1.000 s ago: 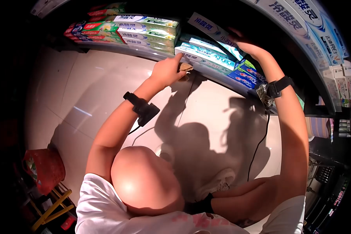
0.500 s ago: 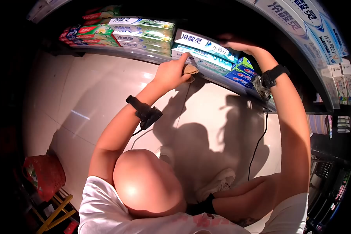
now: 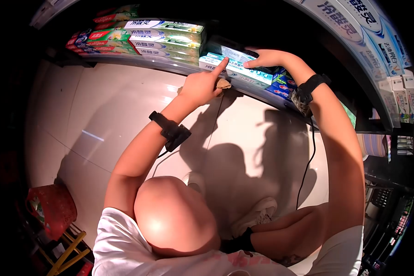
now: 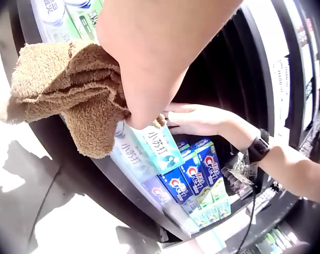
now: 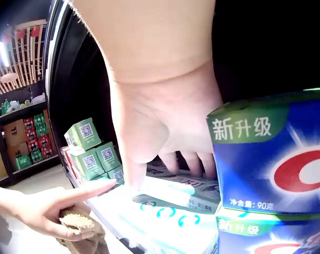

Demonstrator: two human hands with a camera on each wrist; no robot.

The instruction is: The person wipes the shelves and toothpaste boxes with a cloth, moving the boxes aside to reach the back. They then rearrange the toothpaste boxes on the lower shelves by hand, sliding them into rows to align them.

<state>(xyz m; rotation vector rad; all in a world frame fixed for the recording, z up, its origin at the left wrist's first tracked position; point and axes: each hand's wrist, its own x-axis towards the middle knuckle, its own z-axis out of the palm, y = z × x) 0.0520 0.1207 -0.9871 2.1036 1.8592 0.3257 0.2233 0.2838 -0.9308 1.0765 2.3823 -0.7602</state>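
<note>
My left hand (image 3: 198,88) grips a folded brown cloth (image 4: 91,98), its index finger stretched to the front of a stack of white-and-teal toothpaste boxes (image 3: 260,76). From the right, my right hand (image 3: 273,58) reaches over that stack. Its thumb lies on the near side and its other fingers go over the far side of a toothpaste box (image 5: 186,185) on top, which it grips. Blue Crest boxes (image 4: 194,172) stand close beside the right hand.
Green-and-white toothpaste boxes (image 3: 168,37) are piled left of the hands, with red-and-green Colgate boxes (image 3: 108,39) beyond. An upper shelf with more boxes (image 3: 349,27) curves overhead at right. A red basket (image 3: 53,207) stands on the floor at left.
My right hand has brought a tilted toothpaste box down onto the stack and moved left and nearer along it. My left hand still holds the cloth, its index finger now further extended.
</note>
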